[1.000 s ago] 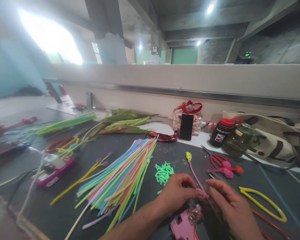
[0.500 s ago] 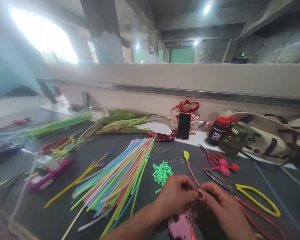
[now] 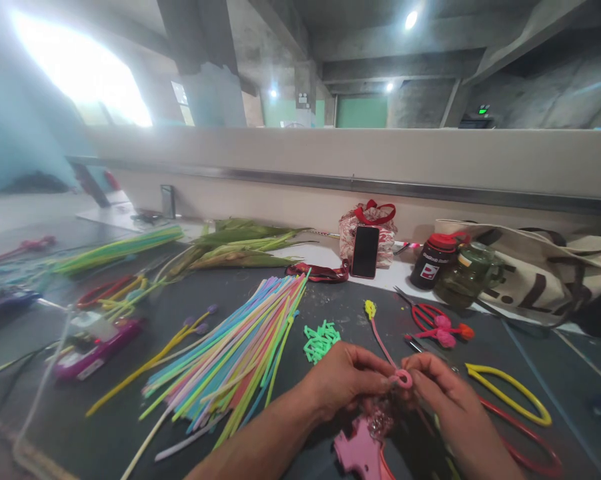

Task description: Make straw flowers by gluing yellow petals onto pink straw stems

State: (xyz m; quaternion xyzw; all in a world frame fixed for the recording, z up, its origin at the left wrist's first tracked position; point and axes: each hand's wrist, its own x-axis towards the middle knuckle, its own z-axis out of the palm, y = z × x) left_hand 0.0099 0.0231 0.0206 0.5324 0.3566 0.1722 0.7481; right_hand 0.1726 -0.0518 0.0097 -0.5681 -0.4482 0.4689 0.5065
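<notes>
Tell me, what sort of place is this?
Probably a craft workspace in a bare concrete building. A large bundle of colored strips lies on the dark tabletop, a looped pink strip is being handled near it, and concrete beams show overhead.

from afar i look through one head-worn camera, facing forward and slightly down over the table [image 3: 205, 287]. it sits above and behind the left hand [image 3: 341, 379], near at five o'clock, and the right hand [image 3: 443, 390], at four; the wall [image 3: 300, 148] stands farther off, at twelve.
</notes>
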